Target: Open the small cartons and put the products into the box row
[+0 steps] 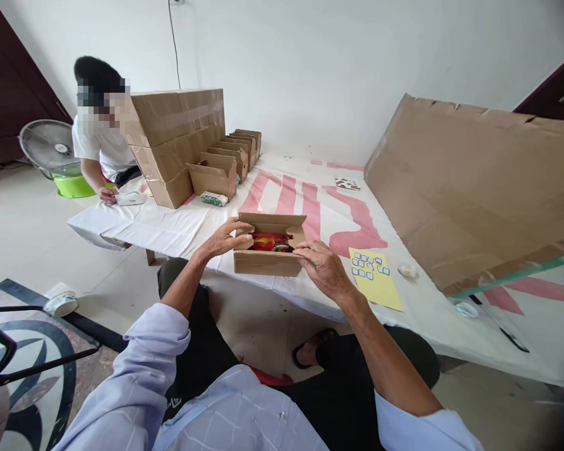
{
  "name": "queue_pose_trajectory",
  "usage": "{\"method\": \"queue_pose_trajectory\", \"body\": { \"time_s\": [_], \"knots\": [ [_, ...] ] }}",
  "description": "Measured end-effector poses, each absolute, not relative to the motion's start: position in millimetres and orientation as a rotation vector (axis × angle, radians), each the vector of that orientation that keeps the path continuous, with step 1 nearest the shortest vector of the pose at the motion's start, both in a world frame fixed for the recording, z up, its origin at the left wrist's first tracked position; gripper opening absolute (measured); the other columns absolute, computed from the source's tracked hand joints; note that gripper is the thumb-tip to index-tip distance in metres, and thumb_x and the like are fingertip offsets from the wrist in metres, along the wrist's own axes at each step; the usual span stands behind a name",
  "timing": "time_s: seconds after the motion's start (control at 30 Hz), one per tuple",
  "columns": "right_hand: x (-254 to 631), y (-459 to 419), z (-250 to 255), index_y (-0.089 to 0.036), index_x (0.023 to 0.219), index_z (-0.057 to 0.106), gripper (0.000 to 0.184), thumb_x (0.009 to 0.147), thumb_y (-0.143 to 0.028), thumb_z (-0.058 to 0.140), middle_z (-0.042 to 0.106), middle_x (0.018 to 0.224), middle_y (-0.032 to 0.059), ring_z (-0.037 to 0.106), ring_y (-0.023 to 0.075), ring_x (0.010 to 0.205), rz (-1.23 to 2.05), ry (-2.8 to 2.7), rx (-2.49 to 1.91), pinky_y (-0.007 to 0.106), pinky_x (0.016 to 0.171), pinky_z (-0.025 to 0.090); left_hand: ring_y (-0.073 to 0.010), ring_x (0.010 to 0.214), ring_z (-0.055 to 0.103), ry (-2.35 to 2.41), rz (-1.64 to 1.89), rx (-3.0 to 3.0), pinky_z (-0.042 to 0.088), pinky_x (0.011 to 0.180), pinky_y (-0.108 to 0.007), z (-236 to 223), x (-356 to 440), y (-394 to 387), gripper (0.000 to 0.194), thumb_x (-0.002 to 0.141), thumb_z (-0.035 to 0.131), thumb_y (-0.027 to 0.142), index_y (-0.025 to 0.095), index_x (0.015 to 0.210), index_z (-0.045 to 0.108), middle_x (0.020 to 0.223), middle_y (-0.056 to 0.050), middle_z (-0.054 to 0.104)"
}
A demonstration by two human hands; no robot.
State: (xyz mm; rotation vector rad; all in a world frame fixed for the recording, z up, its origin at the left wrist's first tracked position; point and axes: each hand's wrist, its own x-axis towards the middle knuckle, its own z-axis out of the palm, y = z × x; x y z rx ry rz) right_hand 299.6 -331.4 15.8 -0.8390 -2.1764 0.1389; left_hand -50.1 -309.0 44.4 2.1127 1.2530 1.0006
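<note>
A small open cardboard box (pixel 267 263) sits at the table's front edge before me, its long flaps raised. Inside lies a shiny red and yellow packet (pixel 269 242), whose contents I cannot make out. My left hand (pixel 226 239) grips the box's left end, with its thumb and fingers at the end flap. At the right end, my right hand (pixel 326 268) pinches the box by its corner and end flap. A small green bit shows under the right fingers, too little of it to name. Right of the box lies a yellow sheet (pixel 378 291) with several small outlined stickers.
Stacked cartons (pixel 173 138) stand at left, with a row of small open boxes (pixel 219 175) and a green-white packet (pixel 214 199) beside them. A large cardboard panel (pixel 479 194) leans at right. A co-worker (pixel 104 141) sits beyond the cartons near a fan (pixel 49 147).
</note>
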Motion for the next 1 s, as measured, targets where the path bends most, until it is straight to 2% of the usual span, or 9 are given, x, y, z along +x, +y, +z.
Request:
{"method": "queue_pose_trajectory", "body": {
  "time_s": [0.13, 0.37, 0.47, 0.53, 0.6, 0.7, 0.8, 0.9, 1.0],
  "knots": [
    [301, -354, 8, -0.026, 0.12, 0.083, 0.032, 0.1, -0.013, 0.061, 0.078, 0.125, 0.0114, 0.071, 0.0316, 0.121, 0.049, -2.165, -0.866, 0.05, 0.104, 0.064, -0.0363, 0.139, 0.059, 1.314, 0.962, 2.142, 0.053, 0.122, -0.054, 42, -44, -316, 0.089, 0.074, 0.097, 0.061, 0.024, 0.15, 0.067, 0.15, -0.015, 0.055],
    [298, -387, 18, -0.025, 0.112, 0.084, 0.027, 0.098, -0.015, 0.063, 0.075, 0.137, 0.0125, 0.068, 0.0339, 0.131, 0.113, -2.235, -0.929, 0.056, 0.111, 0.062, -0.0347, 0.138, 0.056, 1.39, 0.945, 2.291, 0.052, 0.124, -0.052, 46, -31, -338, 0.106, 0.065, 0.102, 0.035, 0.025, 0.158, 0.052, 0.145, -0.012, 0.051],
    [294, -395, 23, -0.025, 0.11, 0.083, 0.015, 0.098, -0.026, 0.073, 0.074, 0.139, 0.0125, 0.068, 0.0354, 0.134, 0.174, -2.25, -0.954, 0.056, 0.112, 0.061, -0.0325, 0.134, 0.058, 1.429, 0.944, 2.315, 0.054, 0.12, -0.049, 47, -23, -347, 0.104, 0.065, 0.097, 0.025, 0.027, 0.158, 0.05, 0.144, -0.011, 0.05],
    [290, -396, 27, -0.025, 0.11, 0.082, 0.017, 0.099, -0.036, 0.076, 0.074, 0.138, 0.0127, 0.068, 0.0355, 0.132, 0.182, -2.206, -0.982, 0.055, 0.112, 0.061, -0.0319, 0.132, 0.06, 1.468, 0.946, 2.327, 0.055, 0.118, -0.047, 48, -19, -352, 0.098, 0.067, 0.089, 0.02, 0.026, 0.157, 0.05, 0.142, -0.011, 0.05],
    [285, -393, 31, -0.025, 0.119, 0.08, 0.026, 0.1, -0.042, 0.075, 0.073, 0.14, 0.014, 0.068, 0.0363, 0.133, 0.166, -2.112, -1.075, 0.055, 0.111, 0.061, -0.0316, 0.128, 0.061, 1.486, 0.966, 2.332, 0.056, 0.117, -0.047, 49, -17, -356, 0.094, 0.07, 0.083, 0.021, 0.023, 0.157, 0.05, 0.139, -0.011, 0.052],
    [279, -386, 37, -0.024, 0.139, 0.071, 0.051, 0.095, -0.049, 0.078, 0.068, 0.147, 0.0171, 0.065, 0.0403, 0.138, 0.166, -1.992, -1.316, 0.057, 0.105, 0.063, -0.0306, 0.124, 0.061, 1.448, 1.016, 2.298, 0.056, 0.115, -0.049, 49, -17, -362, 0.086, 0.075, 0.078, 0.028, 0.021, 0.157, 0.05, 0.136, -0.012, 0.055],
    [279, -376, 38, -0.023, 0.15, 0.063, 0.071, 0.088, -0.051, 0.082, 0.067, 0.149, 0.0178, 0.069, 0.041, 0.132, 0.216, -1.982, -1.5, 0.052, 0.097, 0.065, -0.0329, 0.132, 0.059, 1.384, 1.065, 2.179, 0.057, 0.111, -0.049, 49, -21, -367, 0.08, 0.082, 0.073, 0.036, 0.022, 0.157, 0.05, 0.143, -0.014, 0.056],
    [282, -367, 34, -0.023, 0.15, 0.063, 0.067, 0.088, -0.045, 0.078, 0.071, 0.144, 0.0161, 0.076, 0.0367, 0.117, 0.222, -2.001, -1.548, 0.046, 0.089, 0.064, -0.0372, 0.144, 0.054, 1.312, 1.092, 2.058, 0.059, 0.108, -0.049, 50, -24, -369, 0.082, 0.082, 0.074, 0.042, 0.024, 0.158, 0.049, 0.157, -0.015, 0.052],
    [286, -362, 29, -0.023, 0.146, 0.067, 0.056, 0.091, -0.039, 0.069, 0.076, 0.137, 0.0159, 0.078, 0.0359, 0.11, 0.211, -1.981, -1.553, 0.046, 0.089, 0.063, -0.0382, 0.148, 0.053, 1.269, 1.112, 1.955, 0.059, 0.109, -0.048, 50, -29, -368, 0.083, 0.079, 0.076, 0.041, 0.027, 0.157, 0.05, 0.164, -0.014, 0.05]
  ]
}}
